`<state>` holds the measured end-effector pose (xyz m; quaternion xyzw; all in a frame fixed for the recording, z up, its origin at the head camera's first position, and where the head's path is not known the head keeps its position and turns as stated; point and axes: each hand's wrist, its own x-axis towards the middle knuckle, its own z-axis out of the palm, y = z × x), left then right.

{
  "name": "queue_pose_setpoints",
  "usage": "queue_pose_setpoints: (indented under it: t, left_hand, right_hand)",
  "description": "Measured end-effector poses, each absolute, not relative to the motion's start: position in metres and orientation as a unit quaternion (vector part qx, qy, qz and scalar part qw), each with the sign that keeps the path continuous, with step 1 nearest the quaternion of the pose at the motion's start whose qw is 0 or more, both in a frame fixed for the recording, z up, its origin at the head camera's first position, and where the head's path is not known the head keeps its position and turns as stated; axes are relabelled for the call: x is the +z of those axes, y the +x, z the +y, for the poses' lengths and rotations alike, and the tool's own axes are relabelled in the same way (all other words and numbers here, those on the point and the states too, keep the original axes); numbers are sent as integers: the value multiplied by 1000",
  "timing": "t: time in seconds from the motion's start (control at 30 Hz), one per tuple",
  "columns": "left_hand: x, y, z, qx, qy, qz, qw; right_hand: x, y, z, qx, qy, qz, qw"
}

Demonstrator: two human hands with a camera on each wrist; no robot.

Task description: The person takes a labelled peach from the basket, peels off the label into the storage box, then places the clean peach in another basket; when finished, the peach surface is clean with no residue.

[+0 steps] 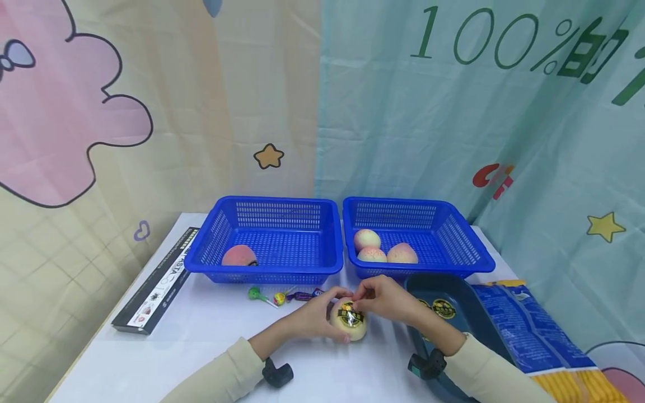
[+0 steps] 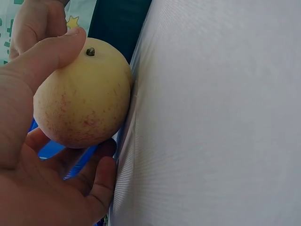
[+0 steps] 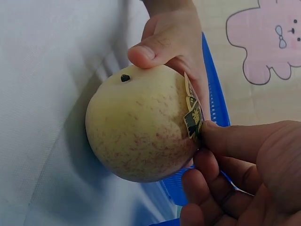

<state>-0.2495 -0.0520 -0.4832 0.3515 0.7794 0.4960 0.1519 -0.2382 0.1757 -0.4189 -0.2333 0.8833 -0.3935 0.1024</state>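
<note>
At the near side of the white bench (image 1: 312,372), the left hand (image 1: 313,318) grasps a round yellow-pink peach (image 1: 356,334), and the right hand (image 1: 387,299) pinches its black-and-gold sticker (image 1: 350,317) between fingers.

Bright, even head view, white glare on the sticker (image 1: 350,316), dimmer wrist views, soft shadow beside the peach (image 3: 136,127) and blurred bench (image 3: 37,122) in the right wrist view

Long box (image 1: 157,282), lollipops (image 1: 254,293) (one green), printed curtain (image 1: 403,129)
</note>
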Motion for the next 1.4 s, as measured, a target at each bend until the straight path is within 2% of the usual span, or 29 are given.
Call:
queue_pose_setpoints:
  t: [0.3, 0.47, 0.57, 0.77, 0.9, 1.03, 1.23, 1.4]
  left_hand:
    - [-486, -246, -51, 497, 353, 777, 155]
    - [-488, -245, -50, 500, 351, 775, 164]
    - [-488, -245, -50, 508, 346, 769, 173]
    - [-486, -246, -50, 504, 335, 777, 174]
    - [-485, -249, -52, 502, 326, 781, 177]
    - [-484, -251, -54, 504, 327, 778, 183]
    - [-486, -252, -56, 511, 336, 770, 184]
    - [-487, -253, -56, 514, 338, 767, 185]
  right_hand:
    - [-420, -232, 176, -387, -219, 891, 96]
    - [-400, -225, 191, -394, -246, 878, 115]
    - [-379, -220, 214, -424, -244, 863, 124]
    - [-350, -213, 294, -409, -217, 883, 82]
    - [-362, -211, 335, -384, -200, 894, 119]
    - [-385, -210, 352, -345, -191, 904, 165]
    - [-406, -212, 351, -270, -173, 934, 160]
    - [-418, -217, 336, -170, -126, 970, 119]
